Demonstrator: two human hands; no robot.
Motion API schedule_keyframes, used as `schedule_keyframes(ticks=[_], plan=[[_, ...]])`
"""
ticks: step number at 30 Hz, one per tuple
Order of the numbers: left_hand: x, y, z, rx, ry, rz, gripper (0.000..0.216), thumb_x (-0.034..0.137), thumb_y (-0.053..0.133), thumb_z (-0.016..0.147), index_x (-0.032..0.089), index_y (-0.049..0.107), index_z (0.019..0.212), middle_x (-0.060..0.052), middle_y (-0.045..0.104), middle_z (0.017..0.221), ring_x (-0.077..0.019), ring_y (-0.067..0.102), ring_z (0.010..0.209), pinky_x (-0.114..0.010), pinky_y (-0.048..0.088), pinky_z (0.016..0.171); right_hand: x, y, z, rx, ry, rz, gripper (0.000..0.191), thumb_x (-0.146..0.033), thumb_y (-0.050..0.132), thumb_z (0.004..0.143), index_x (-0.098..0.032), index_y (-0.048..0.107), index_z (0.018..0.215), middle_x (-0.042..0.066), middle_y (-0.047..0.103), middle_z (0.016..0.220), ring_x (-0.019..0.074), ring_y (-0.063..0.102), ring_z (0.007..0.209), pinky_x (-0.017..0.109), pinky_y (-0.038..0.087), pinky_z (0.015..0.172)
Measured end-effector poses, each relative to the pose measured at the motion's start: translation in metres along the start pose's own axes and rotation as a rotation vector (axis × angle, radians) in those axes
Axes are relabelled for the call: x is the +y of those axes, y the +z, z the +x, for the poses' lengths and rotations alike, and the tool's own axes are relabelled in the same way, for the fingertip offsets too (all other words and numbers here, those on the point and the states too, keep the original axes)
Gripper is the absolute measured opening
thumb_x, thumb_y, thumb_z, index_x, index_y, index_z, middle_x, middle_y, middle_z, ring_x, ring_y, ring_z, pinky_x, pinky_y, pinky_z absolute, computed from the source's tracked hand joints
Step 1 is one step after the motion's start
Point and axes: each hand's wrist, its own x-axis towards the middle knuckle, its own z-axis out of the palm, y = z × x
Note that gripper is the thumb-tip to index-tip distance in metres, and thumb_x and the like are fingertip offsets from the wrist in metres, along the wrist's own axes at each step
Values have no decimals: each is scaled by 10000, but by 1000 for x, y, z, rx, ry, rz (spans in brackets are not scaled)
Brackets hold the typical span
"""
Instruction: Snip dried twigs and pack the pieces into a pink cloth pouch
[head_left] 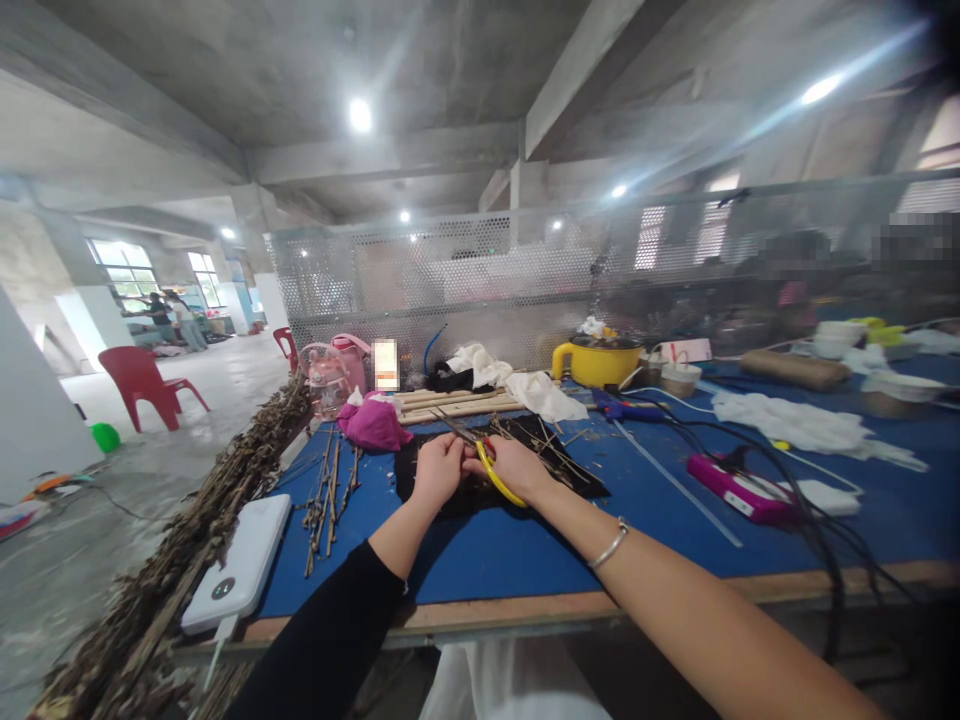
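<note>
My right hand [516, 466] is closed around yellow-handled scissors [489, 468], whose blades point up and left over a black cloth [577, 478] on the blue table [525, 550]. My left hand [437, 468] is closed beside it, pinching a thin twig at the blades. Loose twigs [559, 445] lie scattered on the black cloth. A silver bracelet sits on my right wrist; my left arm wears a black sleeve.
A few cut twigs [327, 492] and a white power bank [240, 562] lie left. A long heap of branches [187, 540] runs along the table's left edge. Pink cloth [373, 422], yellow pot [598, 362], blue glue gun [622, 408], pink device [739, 490] and black cables [795, 500] lie beyond and right. Red chair [142, 385] on the floor.
</note>
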Motion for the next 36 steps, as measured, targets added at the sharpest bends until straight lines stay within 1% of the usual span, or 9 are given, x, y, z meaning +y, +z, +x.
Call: schedule_keyframes(ticks=[6, 9, 13, 16, 19, 24, 28, 32, 36], plan=[[-1, 1, 2, 24, -60, -61, 236, 360, 501, 762, 159, 591, 678, -23, 631, 623, -89, 501, 431, -184, 389, 412, -2, -3, 0, 1, 16, -25, 570, -711, 455, 694, -185, 551, 891, 106, 664, 862, 261, 627, 840, 276, 394, 632], [0, 1, 4, 37, -90, -143, 177, 308, 522, 752, 153, 602, 721, -33, 643, 660, -108, 562, 507, -190, 437, 456, -3, -4, 0, 23, 22, -64, 604, -714, 486, 667, -179, 532, 944, 114, 657, 901, 277, 615, 881, 294, 405, 671], [2, 1, 4, 45, -112, -189, 132, 241, 530, 738, 143, 614, 760, -42, 645, 674, -133, 605, 580, -208, 471, 492, -2, -2, -1, 26, -11, -40, 619, -705, 507, 658, -180, 505, 985, 113, 640, 953, 269, 608, 901, 306, 405, 693], [3, 0, 3, 37, -105, -166, 137, 240, 536, 734, 140, 623, 771, -36, 640, 659, -117, 581, 535, -189, 443, 449, -1, -2, -1, 19, -13, -20, 607, -689, 505, 675, -175, 504, 999, 114, 636, 968, 258, 607, 903, 292, 397, 690], [6, 0, 1, 23, -92, -162, 165, 267, 537, 742, 135, 631, 773, -22, 627, 636, -85, 520, 456, -173, 404, 404, 0, -3, -1, 17, -10, -21, 583, -691, 471, 700, -176, 521, 969, 114, 648, 930, 260, 611, 876, 287, 390, 668], [12, 2, 0, -39, -201, -406, 176, 246, 557, 748, 114, 632, 836, -33, 652, 705, -56, 526, 480, -158, 423, 466, 1, -5, 0, 17, 8, 9, 541, -679, 445, 731, -189, 540, 939, 103, 654, 898, 242, 615, 838, 270, 381, 641], [10, 2, 2, -36, -227, -472, 182, 216, 612, 711, 107, 630, 857, -47, 665, 711, -80, 569, 530, -174, 444, 490, 2, -3, 0, 10, -7, 45, 552, -638, 511, 716, -170, 527, 1008, 106, 639, 948, 245, 602, 901, 268, 388, 682], [8, 3, 2, -6, -184, -476, 171, 167, 629, 685, 107, 637, 845, -71, 689, 749, -135, 626, 631, -241, 500, 601, 0, -1, -1, 32, -47, 90, 572, -607, 566, 690, -159, 505, 1041, 114, 621, 991, 249, 589, 941, 278, 396, 724], [11, 3, 0, 1, -140, -368, 153, 143, 591, 709, 114, 659, 843, -63, 699, 755, -132, 630, 629, -235, 499, 616, -2, -1, -2, 29, -51, 93, 540, -590, 577, 690, -161, 503, 1010, 117, 621, 987, 245, 592, 928, 276, 396, 718]])
